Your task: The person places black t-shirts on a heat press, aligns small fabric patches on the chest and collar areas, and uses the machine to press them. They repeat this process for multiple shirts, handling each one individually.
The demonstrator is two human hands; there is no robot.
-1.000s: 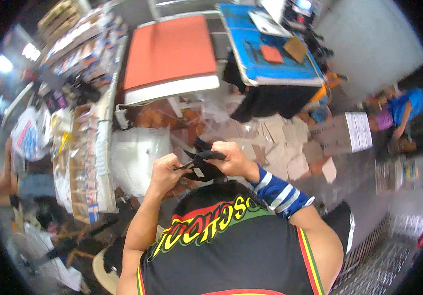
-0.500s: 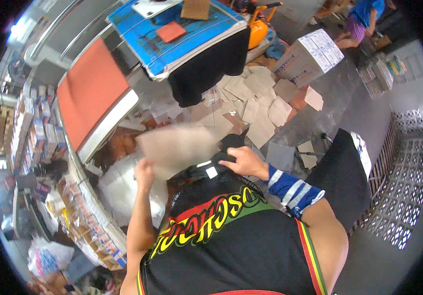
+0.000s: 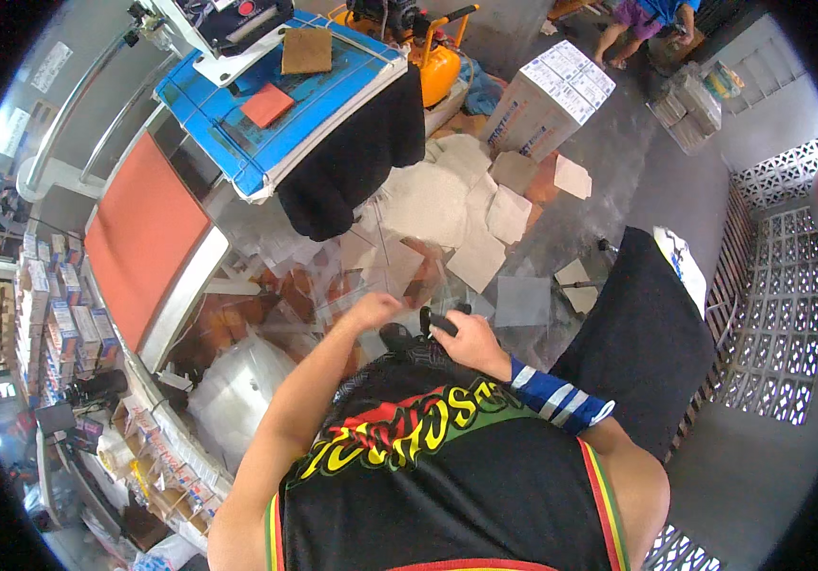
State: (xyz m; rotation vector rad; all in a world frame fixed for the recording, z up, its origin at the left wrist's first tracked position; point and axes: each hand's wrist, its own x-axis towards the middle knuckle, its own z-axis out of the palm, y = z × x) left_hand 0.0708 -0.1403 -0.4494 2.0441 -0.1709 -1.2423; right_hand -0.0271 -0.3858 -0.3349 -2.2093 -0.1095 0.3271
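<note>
My right hand (image 3: 473, 341), with a blue-and-white striped band at its wrist, is closed around a black tool with a stubby dark grip (image 3: 442, 324); its kind cannot be made out. My left hand (image 3: 377, 310) is just left of it, in front of my waist, somewhat blurred, with no sheet in it. Beyond both hands, a broad beige sheet (image 3: 428, 205) lies or is landing on the floor among several beige sheets (image 3: 477, 255). A grey square sheet (image 3: 523, 302) is right of the pile.
Ahead stands a blue-topped table (image 3: 209, 119) with a small orange pad (image 3: 267, 106), a brown block (image 3: 307, 50) and a press-like machine (image 3: 228, 33). An orange panel (image 3: 147, 228) leans left. A white carton (image 3: 551, 100) and black cloth (image 3: 632, 333) are right. Another person (image 3: 651, 21) is far off.
The beige sheet has left my left hand and is now over the floor pile ahead. That hand has moved right, closer to my right hand, which still grips the black tool. The view has shifted.
</note>
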